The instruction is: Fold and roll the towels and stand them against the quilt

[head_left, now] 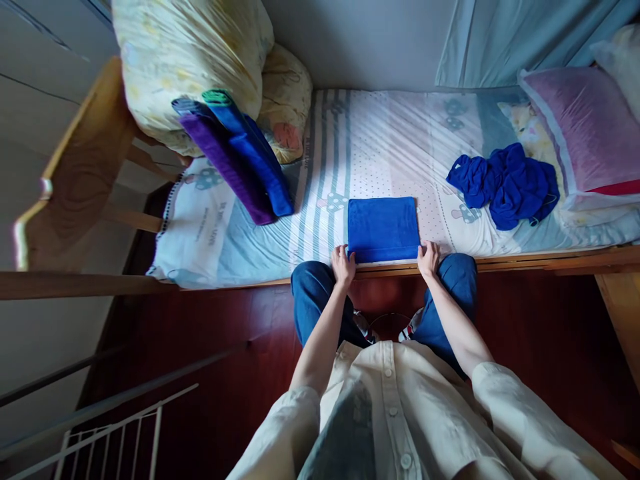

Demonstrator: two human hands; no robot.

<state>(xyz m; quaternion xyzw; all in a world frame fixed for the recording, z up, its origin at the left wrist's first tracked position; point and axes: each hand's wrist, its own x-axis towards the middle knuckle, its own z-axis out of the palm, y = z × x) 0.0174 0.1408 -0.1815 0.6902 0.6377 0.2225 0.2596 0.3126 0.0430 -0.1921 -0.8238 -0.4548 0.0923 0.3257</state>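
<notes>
A blue towel [383, 227] lies folded into a flat rectangle at the front edge of the bed. My left hand [343, 265] is at its near left corner, with the fingers curled closed on the edge. At the near right corner, my right hand [429, 259] pinches the cloth in the same way. To the right is a crumpled heap of blue cloth [515, 183]. On the left, a purple folded towel [227, 170] and blue folded towels [265, 160] lean in a row against a bulky yellow bundle.
The bed's patterned sheet [385, 147] stretches across the view. A yellow floral bundle [190, 60] stands at the back left, beside a wooden headboard [80, 160]. A pink pillow [585, 127] lies at the right. A white metal rack [120, 433] stands at the lower left.
</notes>
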